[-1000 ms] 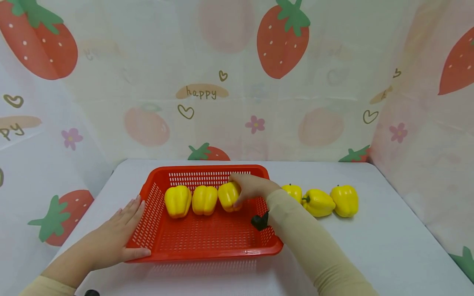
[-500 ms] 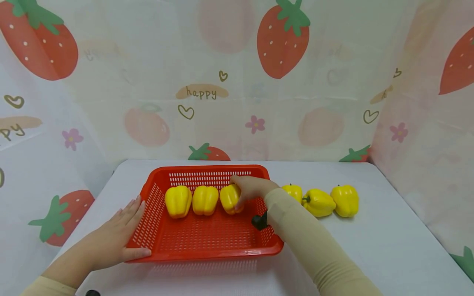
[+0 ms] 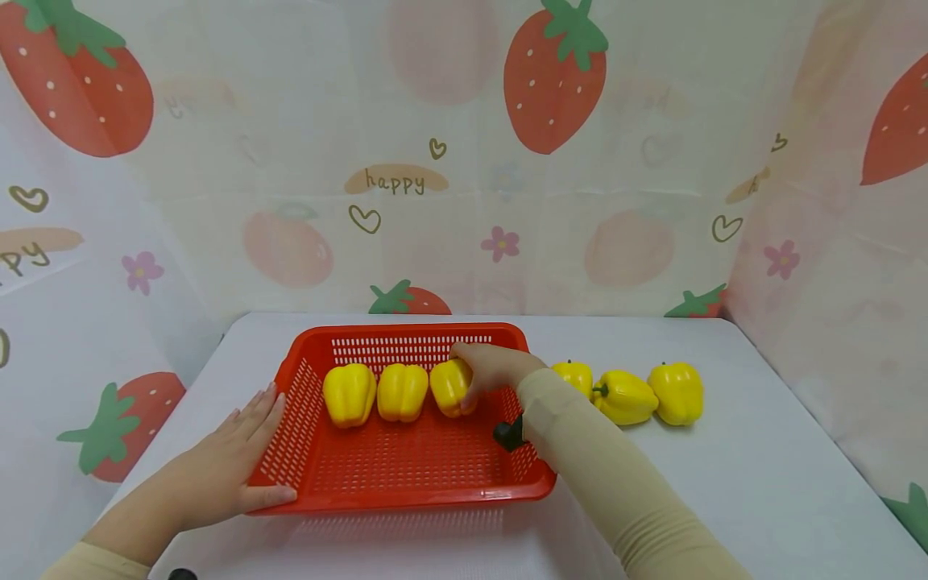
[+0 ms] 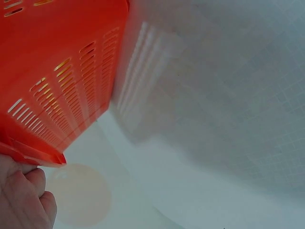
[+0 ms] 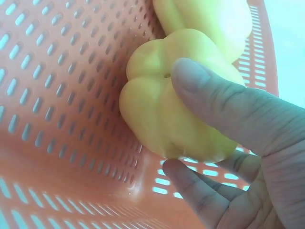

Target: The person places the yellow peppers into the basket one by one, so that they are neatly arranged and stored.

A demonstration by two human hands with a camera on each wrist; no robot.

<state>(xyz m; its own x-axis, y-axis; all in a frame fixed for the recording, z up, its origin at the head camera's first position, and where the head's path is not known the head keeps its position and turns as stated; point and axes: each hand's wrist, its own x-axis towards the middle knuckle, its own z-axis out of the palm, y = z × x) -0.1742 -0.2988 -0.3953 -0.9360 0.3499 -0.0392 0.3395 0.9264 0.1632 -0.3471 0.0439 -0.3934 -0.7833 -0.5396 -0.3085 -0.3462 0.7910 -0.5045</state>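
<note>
In the head view a red slotted basket (image 3: pixel 406 475) stands on the table with three yellow bell peppers in a row. My right hand (image 3: pixel 496 366) reaches over its right wall and holds the rightmost bell pepper (image 3: pixel 449 387), close to the basket's floor. The right wrist view shows the thumb across this bell pepper (image 5: pixel 152 105) and fingers curved at its other side. The middle (image 3: pixel 402 392) and left (image 3: pixel 350 395) peppers stand untouched. My left hand (image 3: pixel 225 467) rests on the basket's left rim with straight fingers, its thumb along the near corner; in the left wrist view the hand (image 4: pixel 24 198) meets the rim.
To the right of the basket, several items share the white table (image 3: pixel 739 483): an upright bell pepper (image 3: pixel 679 393), one lying on its side (image 3: pixel 623 397), and one partly behind my sleeve (image 3: pixel 573 377). A strawberry-print backdrop (image 3: pixel 464 242) encloses the back and sides.
My right hand and the bell pepper it holds have shifted slightly to the right since the earliest frame. The left hand and the basket stay in place.
</note>
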